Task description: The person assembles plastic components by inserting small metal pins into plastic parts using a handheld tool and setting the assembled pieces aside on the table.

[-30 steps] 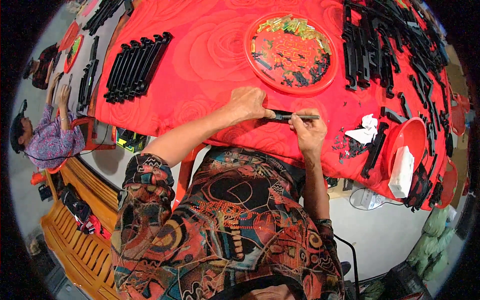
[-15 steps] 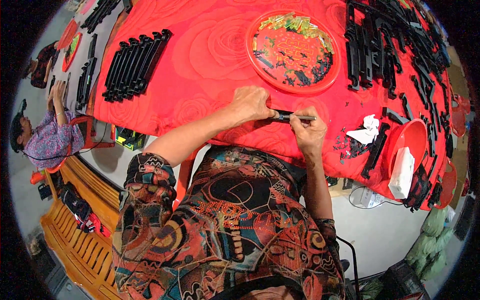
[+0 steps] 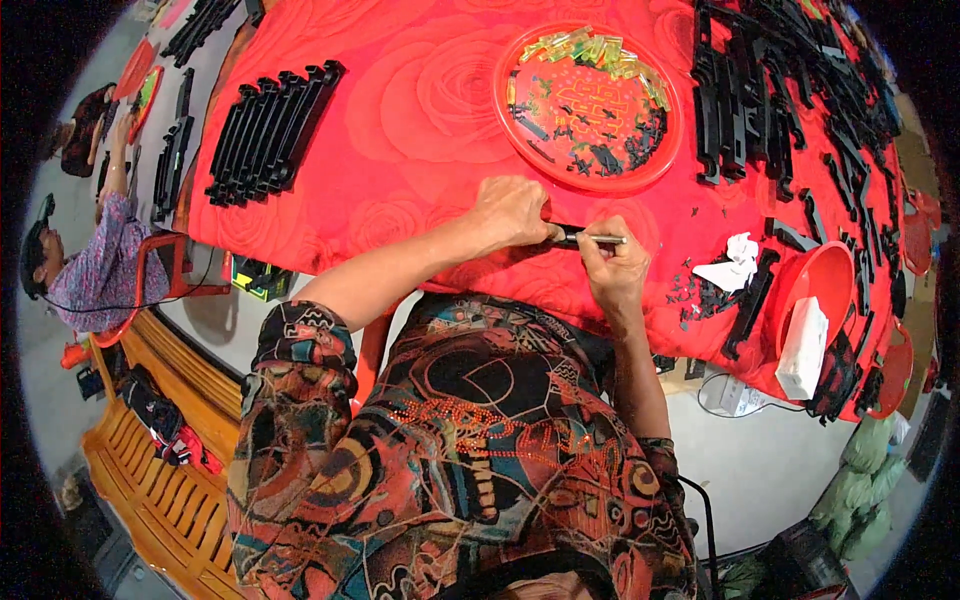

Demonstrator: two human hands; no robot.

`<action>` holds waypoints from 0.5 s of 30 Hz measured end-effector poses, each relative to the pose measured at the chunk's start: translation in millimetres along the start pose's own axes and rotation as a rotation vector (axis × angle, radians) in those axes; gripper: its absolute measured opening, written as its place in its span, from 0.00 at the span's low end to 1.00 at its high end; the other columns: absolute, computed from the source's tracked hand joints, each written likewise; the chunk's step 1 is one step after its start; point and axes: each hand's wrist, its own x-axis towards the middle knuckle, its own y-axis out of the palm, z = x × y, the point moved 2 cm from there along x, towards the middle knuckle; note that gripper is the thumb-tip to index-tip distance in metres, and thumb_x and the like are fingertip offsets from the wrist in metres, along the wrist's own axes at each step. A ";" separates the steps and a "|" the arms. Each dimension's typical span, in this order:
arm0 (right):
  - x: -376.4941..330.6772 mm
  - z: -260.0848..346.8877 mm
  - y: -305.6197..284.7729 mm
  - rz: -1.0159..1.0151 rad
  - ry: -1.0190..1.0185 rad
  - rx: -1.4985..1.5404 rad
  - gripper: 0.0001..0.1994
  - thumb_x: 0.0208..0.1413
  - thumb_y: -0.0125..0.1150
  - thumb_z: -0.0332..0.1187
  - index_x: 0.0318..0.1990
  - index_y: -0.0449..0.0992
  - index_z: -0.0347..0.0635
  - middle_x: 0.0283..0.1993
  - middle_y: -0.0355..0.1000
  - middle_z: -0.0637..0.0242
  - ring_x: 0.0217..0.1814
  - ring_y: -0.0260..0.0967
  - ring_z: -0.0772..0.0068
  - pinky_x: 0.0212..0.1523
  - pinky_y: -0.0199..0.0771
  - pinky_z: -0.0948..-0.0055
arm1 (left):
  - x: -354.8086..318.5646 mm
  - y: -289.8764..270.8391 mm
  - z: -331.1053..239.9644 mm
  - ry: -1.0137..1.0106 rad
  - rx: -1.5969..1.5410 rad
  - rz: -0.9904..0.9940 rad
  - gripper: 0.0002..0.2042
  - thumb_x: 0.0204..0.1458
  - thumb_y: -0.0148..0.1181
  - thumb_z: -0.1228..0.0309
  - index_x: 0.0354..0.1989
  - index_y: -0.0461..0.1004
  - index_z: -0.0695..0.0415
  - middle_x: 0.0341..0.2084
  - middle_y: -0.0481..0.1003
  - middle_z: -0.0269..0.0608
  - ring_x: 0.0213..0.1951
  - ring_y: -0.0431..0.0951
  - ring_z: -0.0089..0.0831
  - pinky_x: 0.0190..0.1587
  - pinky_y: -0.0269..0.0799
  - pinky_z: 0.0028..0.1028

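Observation:
Near the table's front edge, my left hand [image 3: 510,212] is closed round one end of a long black plastic part [image 3: 568,236], most of it hidden by the fingers. My right hand [image 3: 617,262] pinches a slim, light metal tool [image 3: 607,239], perhaps tweezers, its tip close to the part's right end. Whether the tip touches the part I cannot tell. Beyond my hands lies a round red tray [image 3: 590,183] with small black pieces and clear yellowish pieces in it.
A row of black bars [image 3: 270,135] lies on the red cloth [image 3: 410,100] at left. More black bars [image 3: 735,110] crowd the right side. Near a red bowl [image 3: 838,280] are crumpled white tissue [image 3: 735,262] and a tissue pack [image 3: 803,348]. A co-worker [image 3: 105,260] sits far left.
My right hand has shifted slightly left with the metal tool, nearer my left hand. The co-worker's arm at far left has reached farther forward.

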 end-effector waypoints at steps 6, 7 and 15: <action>-2.9 -8.2 3.0 0.021 0.036 0.167 0.05 0.49 0.59 0.23 0.27 0.67 0.39 0.22 0.62 0.74 0.23 0.57 0.83 0.23 0.60 0.80 | -2.6 6.5 1.9 0.015 -0.028 -0.072 0.22 0.32 0.66 0.49 0.21 0.78 0.60 0.19 0.75 0.51 0.28 0.78 0.47 0.29 0.72 0.42; -4.6 -7.9 -0.4 -0.005 0.022 0.125 0.05 0.50 0.59 0.23 0.28 0.68 0.39 0.23 0.62 0.75 0.24 0.57 0.85 0.23 0.60 0.81 | -3.0 6.9 0.5 0.013 -0.042 -0.079 0.22 0.33 0.66 0.49 0.21 0.77 0.60 0.20 0.76 0.51 0.28 0.78 0.47 0.29 0.72 0.42; -9.4 -16.3 -1.9 -0.110 0.148 0.421 0.03 0.52 0.57 0.22 0.31 0.69 0.38 0.25 0.68 0.69 0.22 0.65 0.83 0.23 0.69 0.83 | -45.3 13.4 -3.3 0.227 0.018 -0.402 0.23 0.37 0.64 0.53 0.32 0.68 0.61 0.28 0.71 0.48 0.36 0.72 0.46 0.38 0.67 0.42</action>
